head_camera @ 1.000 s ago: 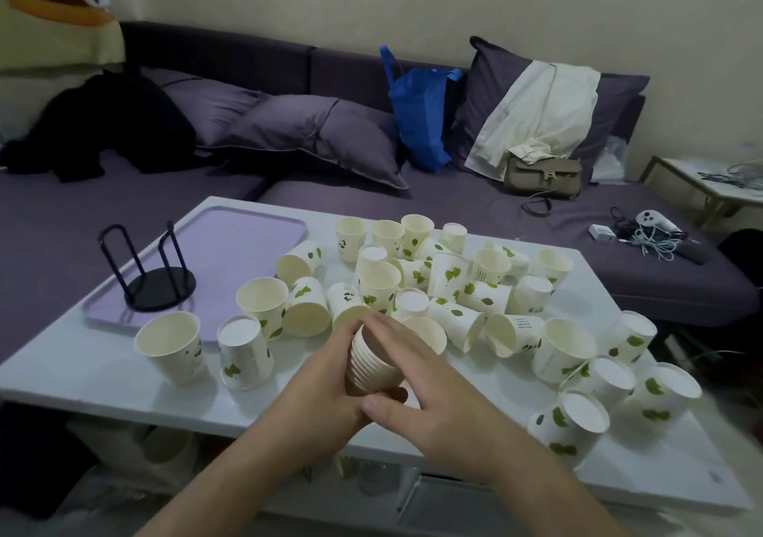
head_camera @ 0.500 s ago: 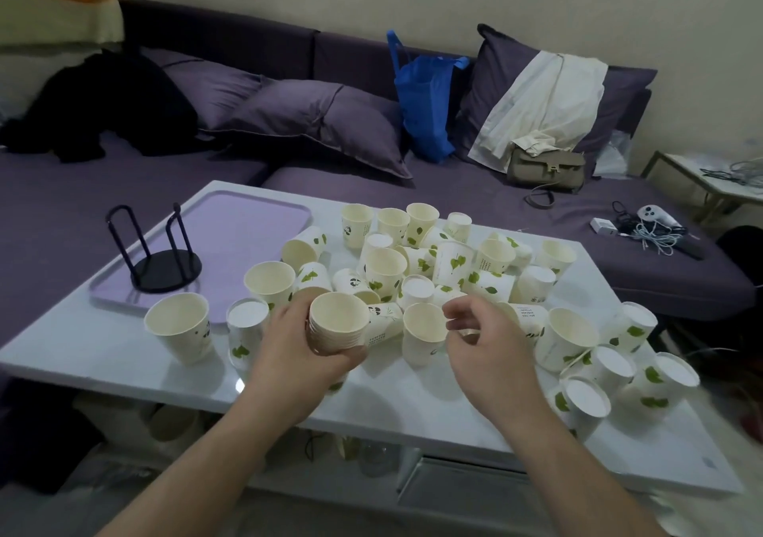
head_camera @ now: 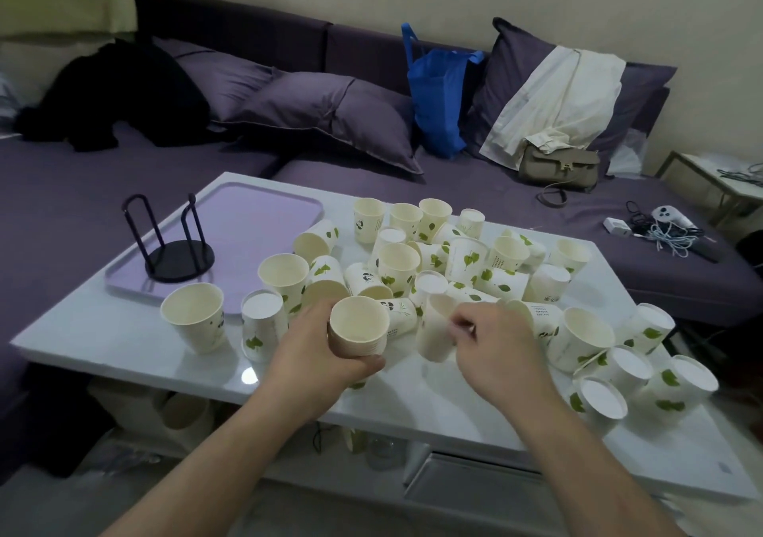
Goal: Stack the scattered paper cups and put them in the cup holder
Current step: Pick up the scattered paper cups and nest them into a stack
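Cup stack point(head_camera: 358, 332) in left hand point(head_camera: 318, 355); right hand point(head_camera: 497, 348) pinches single cup point(head_camera: 435, 332).

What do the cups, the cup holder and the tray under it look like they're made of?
Cups: thin paper by the look, matte cream with printed green leaves and rolled rims. Cup holder: probably metal, bent thin rods on a round base, matte black. Tray: likely plastic, smooth lilac with a raised, rounded rim; the finish is hard to judge.
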Demonstrator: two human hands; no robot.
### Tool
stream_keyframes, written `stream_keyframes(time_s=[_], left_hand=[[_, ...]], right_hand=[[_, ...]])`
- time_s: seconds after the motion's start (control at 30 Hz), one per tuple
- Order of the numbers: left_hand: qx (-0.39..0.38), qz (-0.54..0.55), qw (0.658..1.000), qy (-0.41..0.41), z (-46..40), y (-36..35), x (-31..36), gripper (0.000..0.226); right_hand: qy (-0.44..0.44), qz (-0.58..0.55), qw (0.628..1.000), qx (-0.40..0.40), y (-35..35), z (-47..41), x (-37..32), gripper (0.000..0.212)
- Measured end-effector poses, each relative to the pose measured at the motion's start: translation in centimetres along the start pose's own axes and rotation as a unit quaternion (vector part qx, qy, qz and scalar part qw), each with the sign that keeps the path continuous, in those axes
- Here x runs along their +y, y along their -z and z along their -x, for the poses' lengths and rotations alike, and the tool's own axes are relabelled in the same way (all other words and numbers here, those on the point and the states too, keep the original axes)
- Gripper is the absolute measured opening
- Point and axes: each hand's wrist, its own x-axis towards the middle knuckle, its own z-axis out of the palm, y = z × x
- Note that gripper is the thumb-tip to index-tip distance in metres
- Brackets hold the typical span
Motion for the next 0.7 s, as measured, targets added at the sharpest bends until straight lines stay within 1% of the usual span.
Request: stream_keyframes(time_s=[0.07,0.13,0.23,0.33,0.4,0.53,0.63,0.7], left_hand=[[0.002,0.008,1.000,-0.002,0.0,0.1,0.0,0.070],[0.002,0.012,1.000,-0.002,0.1,0.1,0.2,0.065],[0.001,0.003,1.000,-0.006,0.2,0.2,0.5,0.070],[0.002,-0.018,1.000,-0.022,0.5,0.3,0.8,0.071],[0.004,-0.032,0.999,-0.033,0.7,0.3,1.1,0.071],[0.003,-0.064,0.996,-0.057,1.0,0.3,1.5,0.074],[-0.002,-0.077,0.995,-0.067,1.1,0.2,2.0,0.076],[-0.002,-0.092,0.993,-0.071,1.2,0.0,2.2,0.076]], right_hand=[[-0.022,-0.092,0.995,0.038,1.6,-0.2,-0.1,0.023],[-0.034,-0.193,0.979,0.063,2.7,-0.1,-0.3,0.022],[-0.049,-0.324,0.942,0.071,3.2,-0.2,-0.7,0.022],[-0.045,-0.415,0.906,0.062,3.0,-0.2,-1.3,0.022],[-0.030,-0.429,0.902,0.048,2.5,0.0,-1.7,0.024],[0.010,-0.414,0.910,0.039,1.9,0.3,-2.4,0.027],[0.037,-0.379,0.924,0.035,1.4,0.8,-2.9,0.027],[0.063,-0.333,0.940,0.040,0.7,1.3,-3.2,0.027]])
